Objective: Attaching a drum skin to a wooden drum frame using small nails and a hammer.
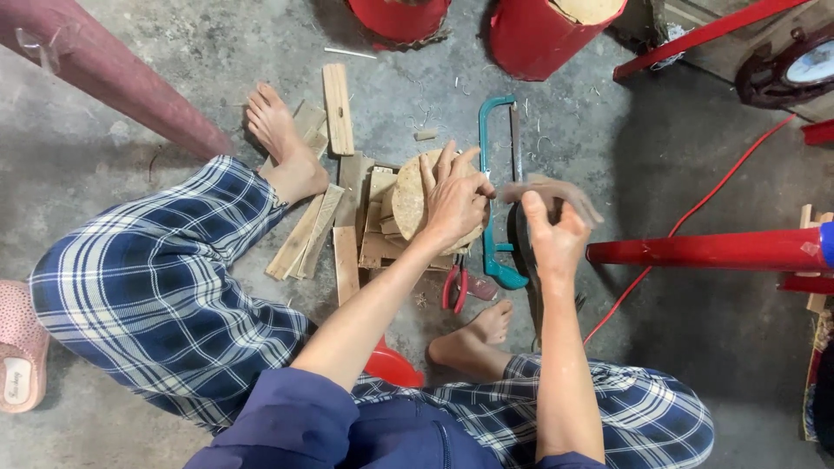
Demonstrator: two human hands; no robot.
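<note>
Two hands: left hand [453,204] gripping a round wooden disc [413,198], right hand [554,233] just beside, clutching a blurred brown piece [556,193].

Soft, even light, dimmer toward the right edge, faint shadows, wide-angle bending at edges, and motion blur at the right hand [556,227].

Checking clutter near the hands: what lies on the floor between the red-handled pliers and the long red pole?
In the head view, the teal hacksaw's handle end lies right of the red-handled pliers; then the right hand's forearm crosses, and a red cable runs before the red pole.
</note>
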